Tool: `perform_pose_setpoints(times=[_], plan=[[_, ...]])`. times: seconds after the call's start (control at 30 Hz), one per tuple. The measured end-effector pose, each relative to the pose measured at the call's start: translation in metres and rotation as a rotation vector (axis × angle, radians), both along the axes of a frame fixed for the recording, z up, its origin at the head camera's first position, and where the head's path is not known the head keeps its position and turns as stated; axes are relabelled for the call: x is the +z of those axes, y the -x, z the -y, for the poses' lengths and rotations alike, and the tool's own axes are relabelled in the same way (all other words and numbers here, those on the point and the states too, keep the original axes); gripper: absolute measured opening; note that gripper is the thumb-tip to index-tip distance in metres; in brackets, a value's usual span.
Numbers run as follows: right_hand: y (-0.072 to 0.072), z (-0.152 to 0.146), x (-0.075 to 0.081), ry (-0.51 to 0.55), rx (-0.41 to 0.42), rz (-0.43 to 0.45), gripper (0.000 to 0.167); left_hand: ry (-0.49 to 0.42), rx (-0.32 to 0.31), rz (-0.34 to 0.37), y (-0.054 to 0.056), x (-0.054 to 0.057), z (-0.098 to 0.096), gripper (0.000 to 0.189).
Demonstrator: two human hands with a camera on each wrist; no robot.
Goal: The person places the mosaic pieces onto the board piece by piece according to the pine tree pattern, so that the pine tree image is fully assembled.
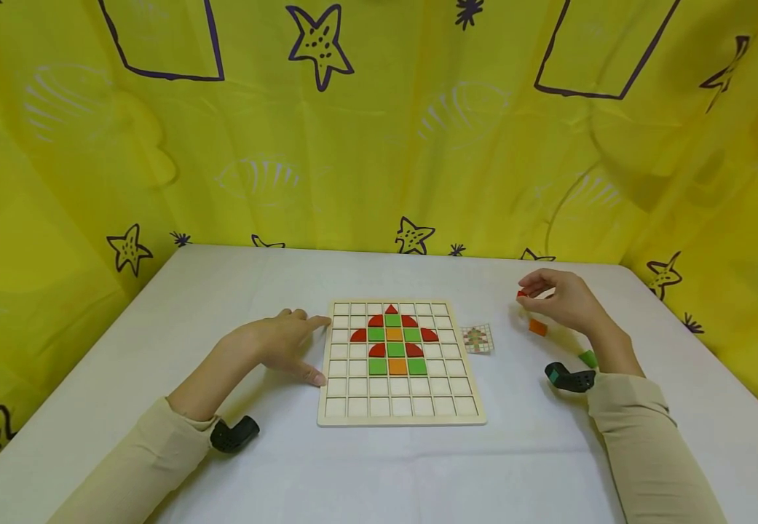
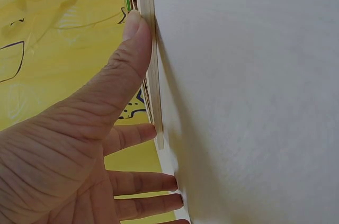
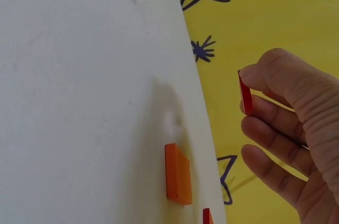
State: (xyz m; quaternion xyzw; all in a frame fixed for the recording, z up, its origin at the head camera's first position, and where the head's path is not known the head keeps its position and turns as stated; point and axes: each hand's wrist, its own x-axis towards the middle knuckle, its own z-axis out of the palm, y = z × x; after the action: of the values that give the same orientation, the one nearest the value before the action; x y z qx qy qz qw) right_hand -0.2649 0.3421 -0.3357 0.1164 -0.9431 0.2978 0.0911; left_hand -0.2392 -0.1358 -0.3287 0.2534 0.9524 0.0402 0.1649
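My right hand (image 1: pixel 558 298) pinches a small red tile (image 3: pixel 246 94) between thumb and index finger, held up off the white table to the right of the wooden grid board (image 1: pixel 346 407). My left hand (image 1: pixel 280 346) lies at the board's left side, its thumb and index fingertip at the frame's edge and its other fingers stretched out. Red, green and orange tiles fill several squares in the upper middle of the board, with a red triangle (image 1: pixel 391 310) at the top. Below the right hand an orange tile (image 3: pixel 178 175) rests on the table.
A small picture card (image 1: pixel 478 339) of a coloured grid figure lies against the board's right edge. A green tile (image 1: pixel 588 358) sits by the right wrist. Behind the table hangs a yellow curtain (image 1: pixel 365 145). Black wrist devices stick out beside both sleeves.
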Motion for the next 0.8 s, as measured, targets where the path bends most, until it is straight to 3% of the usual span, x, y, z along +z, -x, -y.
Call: perform_pose_setpoints(times=[0.8], plan=[[-0.005, 0.052, 0.021, -0.027, 0.168, -0.131, 0.018, 0.01, 0.001, -0.007, 0.001, -0.001, 0.001, 0.106]])
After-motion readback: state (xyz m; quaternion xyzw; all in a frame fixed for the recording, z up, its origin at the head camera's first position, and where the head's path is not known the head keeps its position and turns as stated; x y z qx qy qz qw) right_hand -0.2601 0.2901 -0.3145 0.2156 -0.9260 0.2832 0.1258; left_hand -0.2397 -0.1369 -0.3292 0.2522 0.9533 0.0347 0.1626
